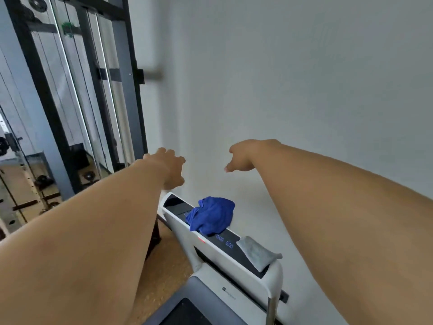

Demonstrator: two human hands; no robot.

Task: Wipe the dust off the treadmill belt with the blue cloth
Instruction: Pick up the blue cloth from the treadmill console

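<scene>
A crumpled blue cloth [212, 214] lies on the treadmill's console bar [218, 250], over its left half. The dark treadmill belt [185, 313] shows only at the bottom edge. Both my arms stretch forward above the console. My left hand [172, 167] hangs up and to the left of the cloth with loosely curled fingers, holding nothing. My right hand [243, 156] hovers above the cloth, fingers pointing down and thumb out, holding nothing. Neither hand touches the cloth.
A folded grey cloth [257, 253] sits on the console's right end. A white wall stands right behind the treadmill. A black-framed mirror or glass partition [77, 95] fills the left side. Cork-coloured floor [164, 261] lies left of the treadmill.
</scene>
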